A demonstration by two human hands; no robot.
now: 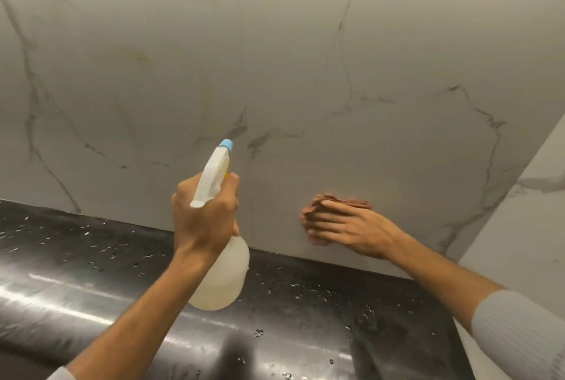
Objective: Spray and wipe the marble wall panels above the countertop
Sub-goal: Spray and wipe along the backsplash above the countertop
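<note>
Head, left hand [204, 221] gripping spray bottle [223, 278], right hand [351, 227] pressing cloth [354, 203] on wall [305, 58]

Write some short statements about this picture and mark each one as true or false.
1. The left hand grips a bottle. True.
2. The nozzle is red. False: the nozzle is light blue.
3. The right hand presses a cloth against the wall. True.
4. The cloth is white. False: it is reddish brown.
5. The countertop is dry. False: drops lie scattered on it.
6. The right arm wears a grey sleeve. True.
</note>
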